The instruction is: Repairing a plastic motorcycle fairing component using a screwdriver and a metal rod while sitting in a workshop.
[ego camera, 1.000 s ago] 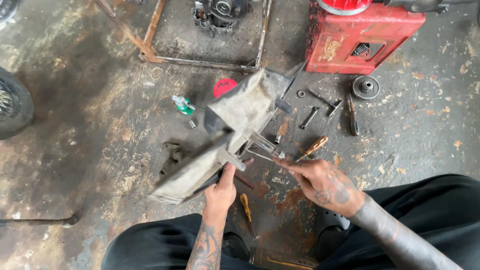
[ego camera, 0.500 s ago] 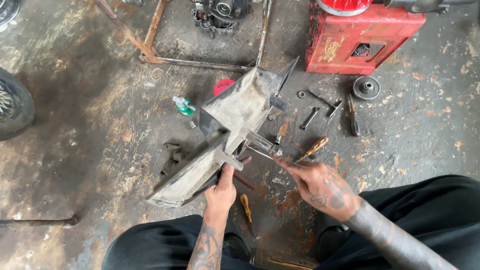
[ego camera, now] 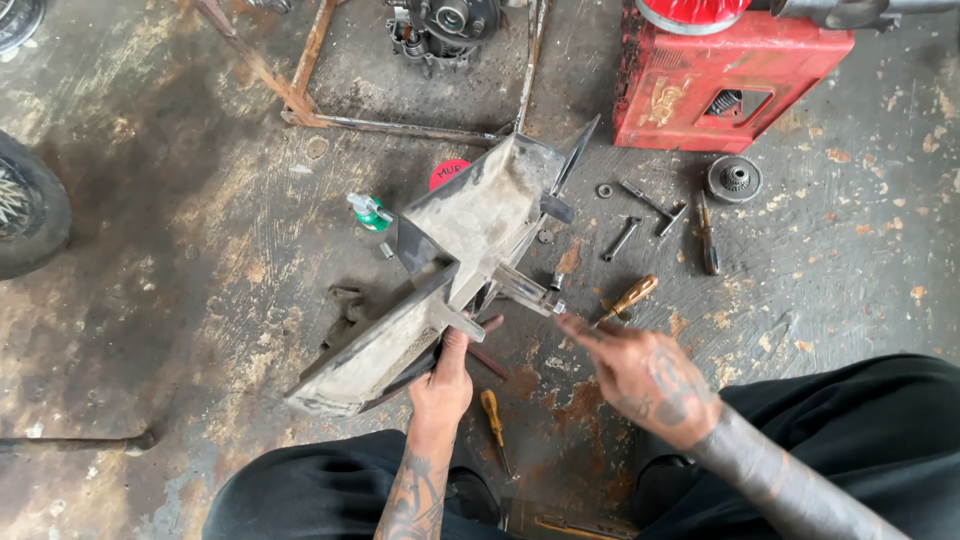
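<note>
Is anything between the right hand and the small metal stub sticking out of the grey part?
Nothing visible. The right hand points its fingertips right at the metal stub on the grey metal part, with only bare floor beneath. The left hand holds the part from below.

red metal box, gear, bolts, tyre

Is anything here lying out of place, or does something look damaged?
Yes. Bolts and screwdrivers lie scattered loose on the stained concrete floor. The grey metal housing looks worn and dirty; the left hand holds it tilted while the right hand reaches its shaft.
</note>
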